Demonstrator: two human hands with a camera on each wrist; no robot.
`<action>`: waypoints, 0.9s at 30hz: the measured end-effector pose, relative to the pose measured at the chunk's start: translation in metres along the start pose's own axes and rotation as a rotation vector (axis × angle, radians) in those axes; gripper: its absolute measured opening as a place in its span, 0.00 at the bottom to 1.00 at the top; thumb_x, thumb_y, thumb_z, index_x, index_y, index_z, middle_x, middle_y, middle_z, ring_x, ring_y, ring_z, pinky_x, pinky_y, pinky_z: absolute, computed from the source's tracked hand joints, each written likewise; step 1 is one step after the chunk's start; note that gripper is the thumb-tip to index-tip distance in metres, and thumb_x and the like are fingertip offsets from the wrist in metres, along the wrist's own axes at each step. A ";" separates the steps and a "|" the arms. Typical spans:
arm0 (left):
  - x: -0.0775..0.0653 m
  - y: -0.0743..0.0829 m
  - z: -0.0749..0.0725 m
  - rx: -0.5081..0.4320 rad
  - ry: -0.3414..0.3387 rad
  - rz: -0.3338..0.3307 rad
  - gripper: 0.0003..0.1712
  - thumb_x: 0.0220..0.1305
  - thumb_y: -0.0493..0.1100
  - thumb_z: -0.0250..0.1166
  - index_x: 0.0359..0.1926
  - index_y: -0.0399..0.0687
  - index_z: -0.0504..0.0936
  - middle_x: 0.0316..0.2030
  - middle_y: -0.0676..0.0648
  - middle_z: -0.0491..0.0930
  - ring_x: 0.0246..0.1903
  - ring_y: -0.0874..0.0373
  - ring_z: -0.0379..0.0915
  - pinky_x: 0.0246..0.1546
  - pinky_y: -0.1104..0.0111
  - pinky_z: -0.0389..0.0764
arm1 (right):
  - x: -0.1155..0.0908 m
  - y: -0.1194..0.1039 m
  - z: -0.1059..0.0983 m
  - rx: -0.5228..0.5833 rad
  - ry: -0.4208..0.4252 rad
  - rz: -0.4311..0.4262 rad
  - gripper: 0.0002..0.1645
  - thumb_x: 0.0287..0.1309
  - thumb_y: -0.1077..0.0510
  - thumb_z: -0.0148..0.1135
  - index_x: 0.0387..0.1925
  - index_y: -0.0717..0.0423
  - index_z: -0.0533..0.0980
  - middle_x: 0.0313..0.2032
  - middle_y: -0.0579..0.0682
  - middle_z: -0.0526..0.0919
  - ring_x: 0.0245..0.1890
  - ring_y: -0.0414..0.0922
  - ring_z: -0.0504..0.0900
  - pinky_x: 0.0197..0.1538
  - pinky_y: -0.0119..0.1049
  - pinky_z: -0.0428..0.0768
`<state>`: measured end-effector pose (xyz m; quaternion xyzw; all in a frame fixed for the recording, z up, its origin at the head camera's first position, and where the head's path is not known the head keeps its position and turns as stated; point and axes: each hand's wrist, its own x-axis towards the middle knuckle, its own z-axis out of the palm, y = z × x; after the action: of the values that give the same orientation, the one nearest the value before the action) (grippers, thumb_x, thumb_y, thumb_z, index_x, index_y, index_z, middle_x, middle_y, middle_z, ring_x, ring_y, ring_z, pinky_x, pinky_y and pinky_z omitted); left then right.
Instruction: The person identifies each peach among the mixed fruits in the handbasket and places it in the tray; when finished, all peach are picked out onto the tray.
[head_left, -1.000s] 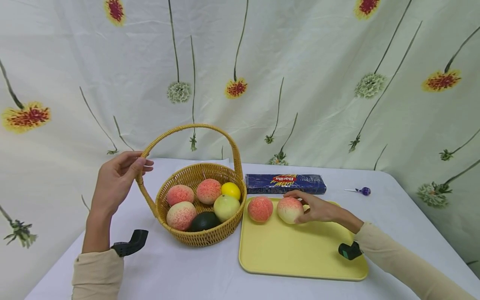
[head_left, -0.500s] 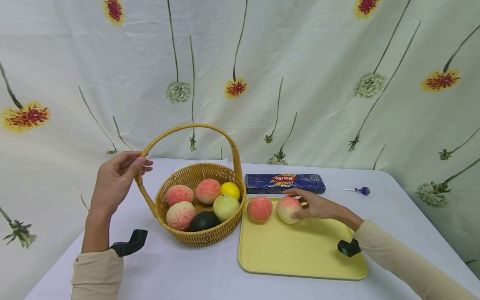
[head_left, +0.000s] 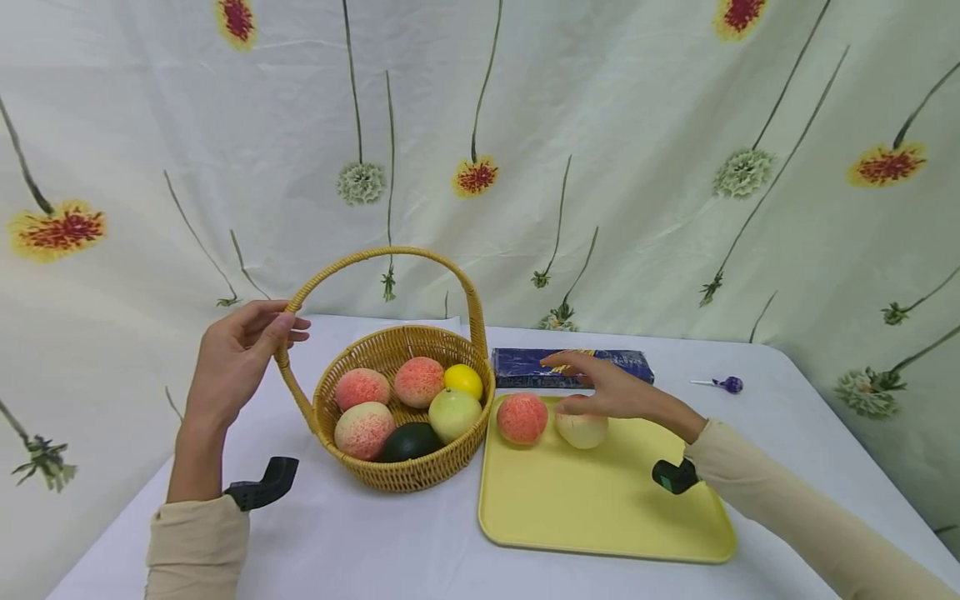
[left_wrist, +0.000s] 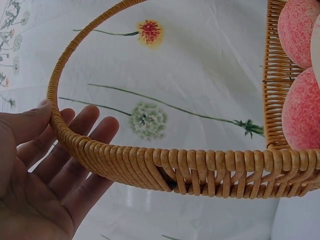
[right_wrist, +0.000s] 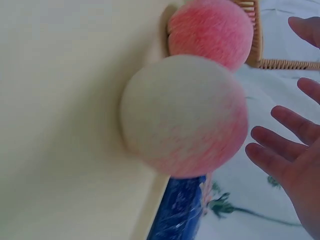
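My left hand [head_left: 238,358] holds the wicker basket's handle [head_left: 382,252], thumb on the near side and fingers behind it. Inside the basket [head_left: 408,477] lie several peaches [head_left: 364,431], a yellow lemon [head_left: 462,381], a pale green round fruit [head_left: 453,415] and a dark green avocado [head_left: 410,442]. Over the yellow tray [head_left: 585,508], my right hand [head_left: 615,390] hovers with spread fingers and nothing in its grasp. Just below it sits a pale peach with a pink blush [right_wrist: 185,117], partly covered by the hand in the head view. A redder peach [head_left: 522,418] lies left of it.
Behind the tray lies a blue spaghetti pack [head_left: 517,367], partly hidden by my right hand. A purple lollipop [head_left: 729,384] is on the white table at the back right. A flowered cloth [head_left: 637,208] hangs behind the table.
My right hand has let go of the pale peach and risen up and slightly left above it. The peach stays on the tray. My left hand keeps its place on the handle.
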<state>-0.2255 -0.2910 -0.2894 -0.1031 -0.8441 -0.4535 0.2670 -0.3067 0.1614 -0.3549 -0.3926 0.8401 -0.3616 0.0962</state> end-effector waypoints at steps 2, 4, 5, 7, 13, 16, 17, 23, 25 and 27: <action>0.000 0.000 0.000 0.002 -0.002 -0.005 0.21 0.70 0.44 0.57 0.57 0.35 0.74 0.38 0.64 0.80 0.37 0.73 0.80 0.40 0.84 0.76 | 0.007 -0.008 0.002 -0.033 0.001 -0.008 0.38 0.60 0.51 0.65 0.69 0.53 0.62 0.67 0.56 0.64 0.65 0.62 0.64 0.64 0.61 0.64; 0.000 0.000 -0.001 0.005 0.000 -0.008 0.21 0.70 0.45 0.57 0.57 0.36 0.74 0.38 0.64 0.80 0.37 0.73 0.80 0.40 0.85 0.76 | 0.015 -0.016 0.004 -0.061 -0.004 -0.024 0.38 0.59 0.52 0.65 0.68 0.52 0.62 0.67 0.55 0.65 0.65 0.60 0.65 0.64 0.61 0.65; -0.001 0.000 -0.001 0.004 -0.001 -0.009 0.21 0.70 0.45 0.57 0.57 0.35 0.74 0.38 0.64 0.80 0.37 0.73 0.80 0.40 0.85 0.76 | 0.020 -0.021 0.005 -0.071 -0.009 -0.034 0.38 0.59 0.53 0.66 0.68 0.52 0.62 0.67 0.54 0.65 0.65 0.59 0.65 0.64 0.60 0.65; -0.001 0.000 -0.001 0.002 0.000 -0.009 0.21 0.70 0.45 0.57 0.57 0.35 0.74 0.38 0.64 0.80 0.37 0.73 0.80 0.40 0.85 0.76 | 0.029 -0.029 0.008 -0.101 -0.017 -0.056 0.39 0.58 0.53 0.66 0.68 0.52 0.62 0.67 0.53 0.65 0.66 0.56 0.65 0.64 0.57 0.66; -0.002 0.000 -0.001 0.002 0.004 -0.010 0.21 0.70 0.45 0.57 0.57 0.35 0.74 0.38 0.64 0.80 0.37 0.73 0.80 0.40 0.85 0.76 | 0.062 -0.056 0.019 -0.204 -0.040 -0.103 0.43 0.56 0.48 0.68 0.69 0.52 0.61 0.68 0.53 0.63 0.67 0.52 0.63 0.65 0.53 0.66; -0.001 -0.001 -0.001 0.002 0.003 -0.011 0.21 0.70 0.45 0.57 0.57 0.36 0.74 0.38 0.63 0.80 0.37 0.73 0.80 0.40 0.85 0.76 | 0.077 -0.068 0.025 -0.237 -0.053 -0.094 0.44 0.56 0.46 0.67 0.70 0.51 0.59 0.69 0.54 0.61 0.68 0.54 0.62 0.65 0.54 0.67; -0.001 -0.001 -0.001 0.002 0.003 -0.011 0.21 0.70 0.45 0.57 0.57 0.36 0.74 0.38 0.63 0.81 0.37 0.73 0.80 0.40 0.85 0.76 | 0.081 -0.072 0.028 -0.246 -0.057 -0.094 0.45 0.56 0.45 0.67 0.71 0.51 0.59 0.69 0.54 0.60 0.68 0.54 0.62 0.65 0.54 0.67; -0.001 -0.001 0.000 0.008 0.006 -0.010 0.21 0.70 0.45 0.57 0.57 0.37 0.74 0.38 0.63 0.81 0.37 0.72 0.80 0.40 0.84 0.76 | 0.107 -0.085 0.043 -0.286 -0.084 -0.080 0.46 0.56 0.43 0.66 0.71 0.49 0.58 0.69 0.52 0.60 0.68 0.51 0.61 0.66 0.50 0.66; -0.001 -0.001 0.000 0.005 0.004 -0.011 0.21 0.70 0.45 0.57 0.57 0.36 0.74 0.38 0.63 0.81 0.37 0.72 0.80 0.40 0.84 0.76 | 0.114 -0.088 0.046 -0.295 -0.091 -0.078 0.46 0.56 0.44 0.66 0.71 0.48 0.57 0.69 0.52 0.60 0.68 0.50 0.62 0.65 0.49 0.67; 0.000 -0.001 0.001 0.005 0.003 -0.010 0.21 0.70 0.45 0.57 0.57 0.36 0.74 0.38 0.63 0.80 0.37 0.73 0.80 0.39 0.84 0.76 | 0.120 -0.090 0.047 -0.296 -0.099 -0.082 0.45 0.56 0.45 0.66 0.71 0.47 0.58 0.69 0.52 0.61 0.67 0.50 0.63 0.65 0.48 0.68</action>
<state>-0.2260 -0.2909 -0.2900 -0.0976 -0.8455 -0.4527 0.2660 -0.3137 0.0098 -0.3131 -0.4540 0.8617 -0.2174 0.0637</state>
